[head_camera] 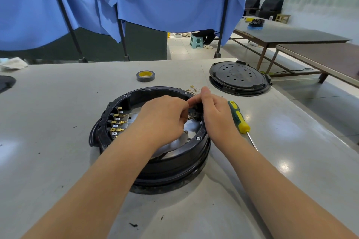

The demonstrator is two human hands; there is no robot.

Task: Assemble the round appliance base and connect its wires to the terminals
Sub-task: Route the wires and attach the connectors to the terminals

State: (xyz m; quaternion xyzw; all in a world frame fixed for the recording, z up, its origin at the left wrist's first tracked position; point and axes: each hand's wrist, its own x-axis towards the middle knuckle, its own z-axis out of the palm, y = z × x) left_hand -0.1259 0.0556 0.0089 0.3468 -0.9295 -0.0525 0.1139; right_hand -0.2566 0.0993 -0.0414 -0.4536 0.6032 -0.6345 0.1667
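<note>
**Open base, wires half seated**

Your round black appliance base (153, 153) lies flat on the grey table (58, 161), open side up, its pale inner plate showing. Along its left inner wall you see a row of brass terminals (116, 122), thin wires (124, 116) running to several. At the right inner wall sits a small black terminal block (196, 113).

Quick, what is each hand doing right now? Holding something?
Left hand: fingers curled, pinching a small brass connector inside the round base.
Right hand: gripping a small black part at the base's rim.
</note>
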